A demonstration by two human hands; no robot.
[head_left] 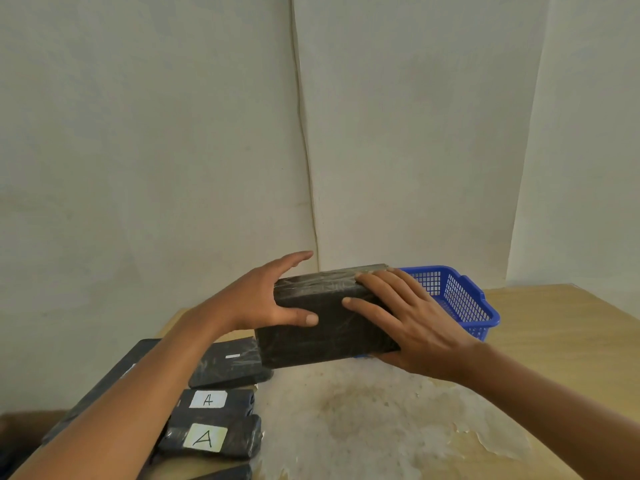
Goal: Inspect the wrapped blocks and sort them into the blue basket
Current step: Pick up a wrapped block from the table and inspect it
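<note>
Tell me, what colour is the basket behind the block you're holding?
Blue. The mesh plastic basket shows in the head view, just behind the held wrapped block.

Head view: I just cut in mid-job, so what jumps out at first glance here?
A black wrapped block is held up at the centre, the left hand gripping its left end and the right hand its right end, fingers over the top edge. Just behind it to the right sits the blue basket on the wooden table. At lower left lie more wrapped blocks, two with white "A" labels.
</note>
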